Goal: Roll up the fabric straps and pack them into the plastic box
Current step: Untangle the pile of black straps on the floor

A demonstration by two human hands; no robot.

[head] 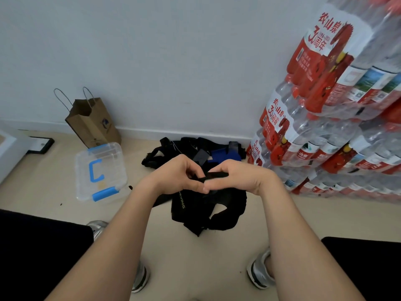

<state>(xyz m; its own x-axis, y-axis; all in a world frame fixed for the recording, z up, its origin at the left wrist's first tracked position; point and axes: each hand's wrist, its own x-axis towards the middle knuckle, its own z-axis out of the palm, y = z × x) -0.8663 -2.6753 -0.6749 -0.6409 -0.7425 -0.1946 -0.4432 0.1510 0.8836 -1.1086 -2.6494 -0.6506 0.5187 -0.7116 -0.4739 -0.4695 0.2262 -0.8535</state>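
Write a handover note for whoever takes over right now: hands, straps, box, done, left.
Hands: the left hand and right hand meet at the fingertips. Each pinches the same black strap, and its bulk trails below them toward the floor.
Things: the box is on the floor to the left. Its lid looks on, and no strap shows inside. The pile of more straps lies by the wall, beyond the hands.
Done: nothing packed that shows. Cannot tell if a roll is started.
Left: roll this strap, open the box, pack it, then work through the pile.
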